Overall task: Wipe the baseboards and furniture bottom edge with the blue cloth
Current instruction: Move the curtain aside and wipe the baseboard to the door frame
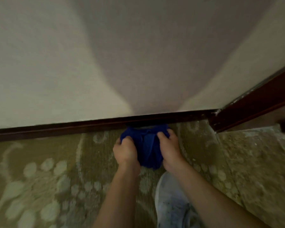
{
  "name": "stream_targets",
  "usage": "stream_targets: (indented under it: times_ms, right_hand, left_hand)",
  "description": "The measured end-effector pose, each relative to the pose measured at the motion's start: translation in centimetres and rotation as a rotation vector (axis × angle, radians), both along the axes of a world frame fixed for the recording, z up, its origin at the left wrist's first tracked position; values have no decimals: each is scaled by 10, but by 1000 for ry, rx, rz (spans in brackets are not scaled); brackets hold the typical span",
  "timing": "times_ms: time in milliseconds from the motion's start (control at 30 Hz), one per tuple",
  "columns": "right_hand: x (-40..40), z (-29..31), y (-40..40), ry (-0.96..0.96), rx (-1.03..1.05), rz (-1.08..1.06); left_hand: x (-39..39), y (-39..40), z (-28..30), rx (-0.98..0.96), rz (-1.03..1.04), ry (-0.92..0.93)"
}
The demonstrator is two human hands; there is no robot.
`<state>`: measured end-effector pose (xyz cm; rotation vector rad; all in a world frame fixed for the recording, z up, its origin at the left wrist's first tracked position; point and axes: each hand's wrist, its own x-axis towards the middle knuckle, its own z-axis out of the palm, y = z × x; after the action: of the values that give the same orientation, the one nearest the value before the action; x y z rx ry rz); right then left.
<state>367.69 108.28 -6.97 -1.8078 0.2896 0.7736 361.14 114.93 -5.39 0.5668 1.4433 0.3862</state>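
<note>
We find the blue cloth [146, 145] bunched at twelve o'clock against the dark baseboard [72, 127]. Left hand [124, 151] and right hand [169, 148] both clutch it (presumably for firm wiping pressure) above the carpet [56, 170].

head: looks steeply down | faces wall [56, 63] base | close to floor [39, 178]

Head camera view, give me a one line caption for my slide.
Both hands, left and right, grip a bunched blue cloth at the dark wooden baseboard above patterned carpet.
</note>
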Motion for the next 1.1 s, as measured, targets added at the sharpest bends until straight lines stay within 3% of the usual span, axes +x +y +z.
stream_targets:
  times_ms: [233, 333, 500, 733, 833, 967, 1100]
  right_hand:
    - [-38, 81, -13, -17, 39, -41]
    - [-44, 89, -7, -15, 28, 9]
    - [-49, 52, 12, 52, 42, 36]
    - [-24, -5, 59, 125, 309, -40]
    - [-24, -13, 67, 124, 247, -26]
    - [-25, -18, 37, 119, 134, 14]
    - [-24, -20, 10, 98, 183, -19]
  left_hand:
    - [-41, -10, 65, 194, 157, 90]
    - [-55, -9, 72, 257, 163, 141]
    - [-60, 17, 33, 135, 214, 120]
    - [-49, 73, -24, 494, 94, 64]
    - [-44, 68, -41, 474, 53, 92]
    - [-49, 48, -52, 311, 99, 16]
    - [-63, 32, -50, 378, 98, 38]
